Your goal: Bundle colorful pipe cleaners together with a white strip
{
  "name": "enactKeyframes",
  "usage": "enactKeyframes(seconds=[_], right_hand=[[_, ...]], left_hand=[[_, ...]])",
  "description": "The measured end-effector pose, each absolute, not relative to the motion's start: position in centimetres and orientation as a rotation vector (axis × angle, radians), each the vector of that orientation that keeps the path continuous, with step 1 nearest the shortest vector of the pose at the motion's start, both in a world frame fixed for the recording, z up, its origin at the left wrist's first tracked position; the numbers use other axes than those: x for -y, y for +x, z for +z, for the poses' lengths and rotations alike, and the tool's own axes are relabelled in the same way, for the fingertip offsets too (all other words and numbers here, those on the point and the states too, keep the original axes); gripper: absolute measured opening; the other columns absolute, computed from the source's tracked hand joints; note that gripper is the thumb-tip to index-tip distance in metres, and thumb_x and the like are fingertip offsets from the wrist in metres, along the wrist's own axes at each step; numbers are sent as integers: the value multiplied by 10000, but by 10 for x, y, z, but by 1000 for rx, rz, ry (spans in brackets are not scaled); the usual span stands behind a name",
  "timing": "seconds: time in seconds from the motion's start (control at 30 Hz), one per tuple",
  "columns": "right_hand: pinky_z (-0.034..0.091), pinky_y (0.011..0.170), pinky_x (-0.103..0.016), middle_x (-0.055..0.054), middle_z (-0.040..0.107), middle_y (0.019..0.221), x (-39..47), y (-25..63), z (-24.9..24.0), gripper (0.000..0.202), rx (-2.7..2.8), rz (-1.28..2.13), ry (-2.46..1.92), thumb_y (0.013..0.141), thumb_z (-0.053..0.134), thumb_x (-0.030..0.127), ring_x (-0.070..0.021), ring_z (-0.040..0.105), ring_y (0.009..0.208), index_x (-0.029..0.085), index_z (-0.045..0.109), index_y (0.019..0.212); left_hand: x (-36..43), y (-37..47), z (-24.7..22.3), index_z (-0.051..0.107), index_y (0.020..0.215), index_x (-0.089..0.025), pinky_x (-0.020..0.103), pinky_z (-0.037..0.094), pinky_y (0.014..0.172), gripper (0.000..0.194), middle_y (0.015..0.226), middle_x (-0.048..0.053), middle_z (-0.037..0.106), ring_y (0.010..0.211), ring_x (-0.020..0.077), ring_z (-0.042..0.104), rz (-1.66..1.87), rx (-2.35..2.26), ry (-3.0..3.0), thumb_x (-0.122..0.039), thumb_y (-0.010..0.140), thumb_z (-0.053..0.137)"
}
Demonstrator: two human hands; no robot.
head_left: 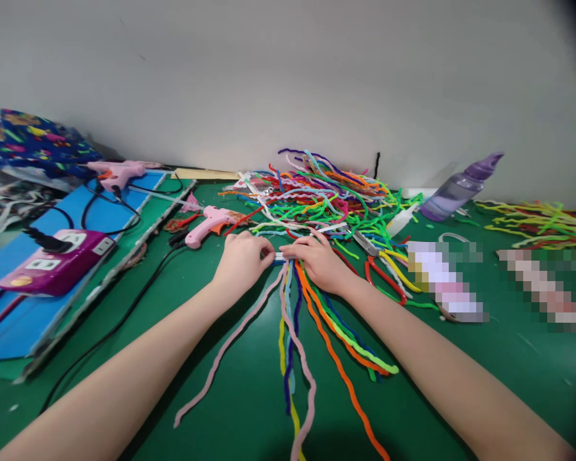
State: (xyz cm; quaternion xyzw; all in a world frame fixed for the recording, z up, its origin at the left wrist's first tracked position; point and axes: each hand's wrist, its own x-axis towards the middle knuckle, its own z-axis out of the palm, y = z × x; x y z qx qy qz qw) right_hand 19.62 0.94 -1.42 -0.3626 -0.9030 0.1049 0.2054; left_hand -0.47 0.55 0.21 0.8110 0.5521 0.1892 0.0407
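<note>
Both hands meet at a short white strip (pixel 279 257) in the middle of the green table. My left hand (pixel 248 256) pinches the strip's left end between thumb and fingers. My right hand (pixel 318 257) has its fingers pressed over the strip's right part, and they partly hide it. From the strip, several wavy fuzzy stems hang toward me: a pink one (pixel 230 339) at the left, purple, yellow and light blue ones in the middle, an orange one (pixel 336 358) and green ones at the right. How the stems join the strip is hidden by the fingers.
Behind my hands lies a heap of colourful stems (pixel 317 192). A pink glue gun (pixel 206 224), its cord and a purple power strip (pixel 57 262) are left. Right are red-handled pliers (pixel 388 289), a glue bottle (pixel 403 219), a purple water bottle (pixel 456 192) and more stems (pixel 537 221).
</note>
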Motion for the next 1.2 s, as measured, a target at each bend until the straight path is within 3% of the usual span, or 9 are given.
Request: enactKeyframes(seconds=[0.43, 0.87, 1.03, 1.13, 1.2], right_hand=[[90, 1116, -485, 22, 601, 1217, -10, 196, -19, 408, 2565, 168, -989, 894, 361, 64, -145, 473, 1121, 283, 598, 1142], [63, 1094, -564, -26, 514, 1266, -11, 195, -16, 445, 2742, -91, -968, 919, 339, 103, -180, 403, 1207, 337, 497, 1262], [49, 1115, -516, -34, 551, 1239, -6, 195, -13, 457, 2643, -53, -963, 890, 352, 72, -175, 411, 1205, 269, 478, 1282], [110, 1118, -457, -29, 593, 1191, -4, 197, -12, 404, 2487, 11, -960, 874, 355, 63, -161, 455, 1163, 225, 539, 1195], [203, 1085, -420, -32, 630, 1116, -5, 199, -13, 359, 2384, 48, -971, 852, 370, 59, -164, 505, 1093, 202, 581, 1106]], left_hand=[[-6, -8, 3, 649, 661, -186, 352, 321, 697, 186, 647, 36, 665, 717, 208, 555, 474, -1812, 2529, -277, 764, 523], [-4, 0, 1, 635, 846, -193, 357, 321, 738, 201, 782, 40, 683, 817, 216, 585, 695, -1748, 2624, -271, 837, 450], [-1, 0, -1, 648, 794, -189, 363, 316, 742, 255, 772, 37, 691, 797, 209, 593, 701, -1720, 2680, -297, 865, 428], [6, 2, -1, 658, 721, -193, 368, 305, 724, 338, 707, 38, 684, 728, 199, 590, 607, -1676, 2756, -327, 888, 397], [10, 5, -1, 683, 787, -202, 367, 298, 717, 353, 709, 40, 687, 703, 191, 594, 567, -1621, 2810, -343, 899, 380]])
